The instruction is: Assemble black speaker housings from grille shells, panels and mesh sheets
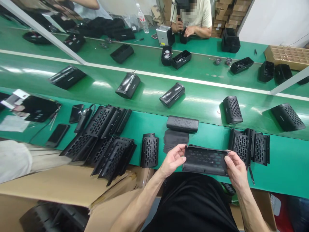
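Between my two hands is a black slotted speaker cover (205,160), its inner side facing me. My left hand (172,161) pinches its left end, thumb on the inside face. At the right end, my right hand (236,167) grips the edge the same way. Just beyond the cover lies a stack of dark mesh cloth pieces (175,140). A black speaker housing with slots (182,124) rests behind that cloth. One more slotted cover (149,150) stands left of my hands, and a group of such covers (241,146) is right of them.
Slotted covers (113,154) are piled at left, near a phone (58,134). Cardboard boxes (60,183) stand below the table edge. Speaker housings (172,94) sit along the green belt (200,93). Across it, a person (193,22) works on a black part.
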Demonstrator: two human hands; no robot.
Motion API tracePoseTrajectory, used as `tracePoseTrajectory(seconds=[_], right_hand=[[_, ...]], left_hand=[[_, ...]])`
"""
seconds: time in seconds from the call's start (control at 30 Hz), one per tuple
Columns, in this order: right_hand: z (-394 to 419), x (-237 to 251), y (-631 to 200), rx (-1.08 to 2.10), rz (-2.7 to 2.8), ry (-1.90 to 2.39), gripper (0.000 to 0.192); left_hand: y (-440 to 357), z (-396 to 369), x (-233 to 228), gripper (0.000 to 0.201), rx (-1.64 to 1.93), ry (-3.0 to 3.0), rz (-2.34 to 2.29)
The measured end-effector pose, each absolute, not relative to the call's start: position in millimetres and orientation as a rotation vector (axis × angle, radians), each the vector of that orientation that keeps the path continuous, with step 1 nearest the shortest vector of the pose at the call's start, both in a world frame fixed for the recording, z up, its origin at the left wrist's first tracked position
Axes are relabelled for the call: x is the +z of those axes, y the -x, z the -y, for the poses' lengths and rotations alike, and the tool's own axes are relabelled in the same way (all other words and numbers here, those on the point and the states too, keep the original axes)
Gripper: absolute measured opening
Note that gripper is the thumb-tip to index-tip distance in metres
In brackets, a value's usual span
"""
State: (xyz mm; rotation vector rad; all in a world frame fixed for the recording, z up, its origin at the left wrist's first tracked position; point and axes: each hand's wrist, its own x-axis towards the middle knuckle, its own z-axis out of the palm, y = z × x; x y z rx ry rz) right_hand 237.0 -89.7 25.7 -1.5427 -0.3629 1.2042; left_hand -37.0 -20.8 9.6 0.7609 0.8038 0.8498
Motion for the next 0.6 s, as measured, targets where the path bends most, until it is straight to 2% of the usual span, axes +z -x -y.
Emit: tracePoseTrajectory(seconds=[0.5,0.6], right_hand=[[75,29,-236,1.334,0.227,1.504,0.052],[63,35,-236,1.397,0.247,1.487,0.05]], left_hand=[[36,15,19,0.049,0.835,-0.57,-0.767],[39,8,17,0.042,0.777,-0.363,-0.682]])
